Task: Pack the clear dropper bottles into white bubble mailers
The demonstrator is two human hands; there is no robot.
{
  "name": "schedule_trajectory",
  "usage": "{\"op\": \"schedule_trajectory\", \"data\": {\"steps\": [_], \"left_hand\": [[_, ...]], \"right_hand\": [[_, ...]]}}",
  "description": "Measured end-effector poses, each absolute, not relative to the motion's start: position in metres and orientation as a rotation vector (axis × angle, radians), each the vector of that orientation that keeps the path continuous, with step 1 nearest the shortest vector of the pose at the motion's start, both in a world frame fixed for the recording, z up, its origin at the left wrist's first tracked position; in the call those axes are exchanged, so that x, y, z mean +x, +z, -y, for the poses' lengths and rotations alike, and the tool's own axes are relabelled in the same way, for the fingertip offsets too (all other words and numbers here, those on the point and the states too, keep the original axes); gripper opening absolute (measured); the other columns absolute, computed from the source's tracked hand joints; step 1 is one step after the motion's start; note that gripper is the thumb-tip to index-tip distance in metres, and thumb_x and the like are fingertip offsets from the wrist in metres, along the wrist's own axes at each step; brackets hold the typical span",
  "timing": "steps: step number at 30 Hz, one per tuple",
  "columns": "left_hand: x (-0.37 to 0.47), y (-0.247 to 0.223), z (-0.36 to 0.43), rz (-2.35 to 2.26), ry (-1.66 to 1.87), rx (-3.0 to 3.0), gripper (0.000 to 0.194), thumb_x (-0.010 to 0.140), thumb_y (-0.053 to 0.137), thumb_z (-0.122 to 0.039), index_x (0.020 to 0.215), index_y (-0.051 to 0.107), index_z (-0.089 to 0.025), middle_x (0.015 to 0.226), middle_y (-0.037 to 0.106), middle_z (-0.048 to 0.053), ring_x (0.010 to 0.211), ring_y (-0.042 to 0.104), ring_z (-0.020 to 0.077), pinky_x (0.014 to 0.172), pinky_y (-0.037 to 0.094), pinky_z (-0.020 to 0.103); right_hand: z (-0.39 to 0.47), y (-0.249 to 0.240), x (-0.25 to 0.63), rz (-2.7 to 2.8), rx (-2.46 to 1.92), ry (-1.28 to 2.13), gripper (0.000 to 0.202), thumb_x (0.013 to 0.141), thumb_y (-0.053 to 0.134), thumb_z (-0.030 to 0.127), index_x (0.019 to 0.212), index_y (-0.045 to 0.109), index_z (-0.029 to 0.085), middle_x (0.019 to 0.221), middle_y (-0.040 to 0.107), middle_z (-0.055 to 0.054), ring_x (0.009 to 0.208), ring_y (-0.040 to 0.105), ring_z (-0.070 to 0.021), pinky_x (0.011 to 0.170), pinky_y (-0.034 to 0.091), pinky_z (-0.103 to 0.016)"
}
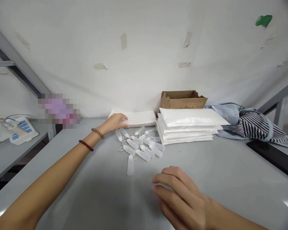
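At the back of the desk, my left hand (116,122) is closed over the left end of a low stack of white sheets (141,118). Its thumb lies at the near edge; the other fingertips are partly hidden. Just in front lie several small translucent squeeze bottles (142,155) with tethered caps, loosely heaped. One bottle (130,165) lies nearest to me, apart from most of the others. My right hand (180,195) hovers over the near part of the desk, fingers loosely curved and apart, holding nothing.
White bubble mailers (187,118) are piled right of the bottles, before an open cardboard box (183,103). Farther right are a striped and light blue cloth bundle (256,126) and a black phone-like object (273,156). A white device (24,130) stands on the left-hand table.
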State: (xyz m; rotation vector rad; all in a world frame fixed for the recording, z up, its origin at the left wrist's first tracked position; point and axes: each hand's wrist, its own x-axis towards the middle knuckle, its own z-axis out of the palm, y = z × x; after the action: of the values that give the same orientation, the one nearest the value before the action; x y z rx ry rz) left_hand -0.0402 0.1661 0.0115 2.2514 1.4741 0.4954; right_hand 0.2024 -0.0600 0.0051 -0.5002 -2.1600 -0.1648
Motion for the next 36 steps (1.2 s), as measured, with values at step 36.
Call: {"op": "schedule_trajectory", "data": {"steps": [36], "left_hand": [[-0.056,0.047,-0.071,-2.002,0.239,3.03,0.026,0.093,0.038,-0.017,0.081,0.06,-0.01,0.085,0.066,0.013,0.078,0.063,0.0259,0.06,0.045,0.034]], "right_hand": [[0.056,0.01,0.206,2.269,-0.508,-0.097,0.018,0.073,0.053,-0.001,0.086,0.062,0.007,0.072,0.066,-0.012,0.065,0.054,-0.0195,0.053,0.046,-0.033]]}}
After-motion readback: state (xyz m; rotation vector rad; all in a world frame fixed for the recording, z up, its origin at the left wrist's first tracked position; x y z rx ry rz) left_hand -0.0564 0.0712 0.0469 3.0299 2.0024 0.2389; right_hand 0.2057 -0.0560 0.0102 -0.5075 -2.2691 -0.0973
